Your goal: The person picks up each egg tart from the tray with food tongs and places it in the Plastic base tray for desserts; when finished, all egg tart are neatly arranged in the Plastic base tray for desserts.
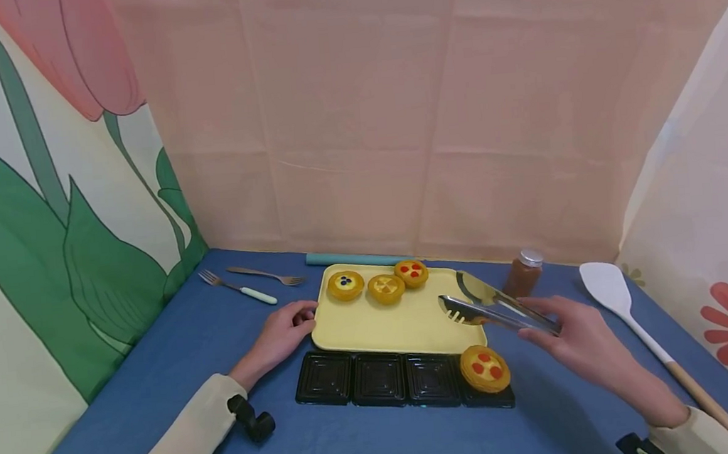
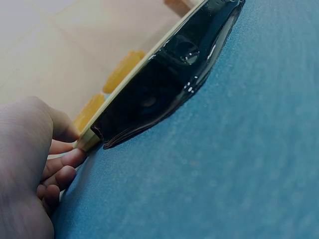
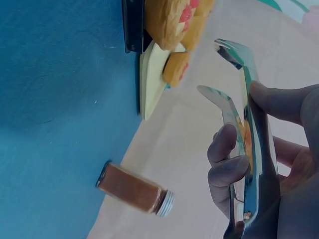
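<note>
My left hand [image 1: 287, 330] pinches the left edge of a yellow tray [image 1: 372, 330] between thumb and fingers. Three egg tarts lie along the far part of that tray: one with dark berries [image 1: 346, 285], one plain-topped [image 1: 386, 289] and one with red pieces [image 1: 411, 274]. In my right hand [image 1: 571, 332] I hold metal tongs [image 1: 495, 313], whose ends are spread with nothing between them, above the tray's right end. Another red-topped egg tart [image 1: 485, 369] sits in the rightmost compartment of a black sectioned tray [image 1: 379, 379], directly in front of the yellow one.
Two forks [image 1: 237, 287] lie at the back left. Behind the yellow tray is a long teal bar [image 1: 360, 258]. A jar of brown powder [image 1: 523, 273] stands at the back right, and a white spatula [image 1: 609, 289] with a wooden handle lies along the right side.
</note>
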